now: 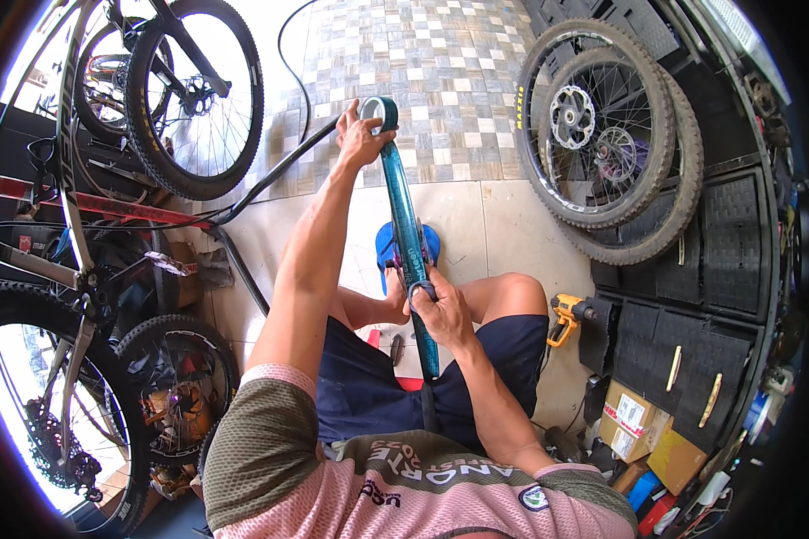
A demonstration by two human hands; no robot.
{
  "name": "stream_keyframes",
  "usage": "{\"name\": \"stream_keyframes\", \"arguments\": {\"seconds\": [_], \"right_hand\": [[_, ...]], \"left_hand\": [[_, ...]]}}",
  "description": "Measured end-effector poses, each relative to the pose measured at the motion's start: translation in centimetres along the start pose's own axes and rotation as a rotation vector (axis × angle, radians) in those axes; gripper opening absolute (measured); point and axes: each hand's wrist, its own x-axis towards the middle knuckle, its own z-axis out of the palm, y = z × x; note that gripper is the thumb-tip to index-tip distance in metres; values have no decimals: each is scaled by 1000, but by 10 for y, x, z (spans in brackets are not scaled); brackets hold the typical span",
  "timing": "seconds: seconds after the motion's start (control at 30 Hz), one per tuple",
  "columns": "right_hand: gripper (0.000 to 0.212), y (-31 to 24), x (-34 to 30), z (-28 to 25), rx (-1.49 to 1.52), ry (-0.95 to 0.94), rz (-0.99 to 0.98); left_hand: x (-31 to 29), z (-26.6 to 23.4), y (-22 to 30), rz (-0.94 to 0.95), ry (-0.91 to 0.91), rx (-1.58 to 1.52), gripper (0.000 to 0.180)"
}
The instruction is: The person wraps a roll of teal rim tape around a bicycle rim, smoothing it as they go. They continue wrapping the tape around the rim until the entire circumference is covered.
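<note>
My left hand (361, 142) is out in front, fingers closed around a roll of teal tape (388, 111). From the roll a shiny teal strip (403, 202) runs down toward me along a long narrow dark piece, seen edge-on, that looks like a bicycle wheel rim (429, 406) standing between my knees. Nearer my body, my right hand (442, 314) grips the taped piece, its thumb pressed on the strip. A small dark grey item (421, 289), perhaps a folded cloth, lies under that thumb; its kind is unclear. The far side of the rim is hidden.
Two bicycle wheels (593, 121) lean at the right against black panels. A yellow heat gun (566, 319) stands by my right knee, cardboard boxes (634, 418) behind it. Bicycles (193, 99) and a red bar (108, 205) fill the left. A blue slipper (430, 241) is on the floor ahead.
</note>
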Motion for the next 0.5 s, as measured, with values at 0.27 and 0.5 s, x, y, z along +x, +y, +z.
{"name": "stream_keyframes", "arguments": {"seconds": [0.27, 0.5], "right_hand": [[46, -4, 0, 4, 81, -61, -15], [44, -7, -6, -17, 33, -55, 25]], "left_hand": [[13, -5, -36, -42, 9, -71, 49], [-12, 4, 4, -396, -236, -750, 32]]}}
